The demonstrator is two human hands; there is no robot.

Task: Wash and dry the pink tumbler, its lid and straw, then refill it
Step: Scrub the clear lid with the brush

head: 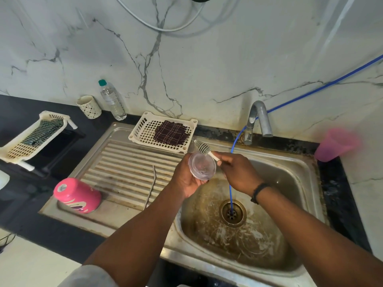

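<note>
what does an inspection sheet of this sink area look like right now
surface: stained steel sink basin with ribbed drainboard.
job's things: pink tumbler upside down on the drainboard; bent metal straw beside it; clear round lid over the basin.
clutter: white plastic basket with dark checked cloth; clear water bottle; patterned cup; pink plastic cup.
grips: left hand holds the lid; right hand holds a small grey bristle brush.
cables: blue hose running into the drain.
surroundings: marble-look wall, steel tap.

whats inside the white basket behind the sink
A dark checked cloth lies in the white basket, covering its right half. Whatever is under the cloth is hidden.
</note>
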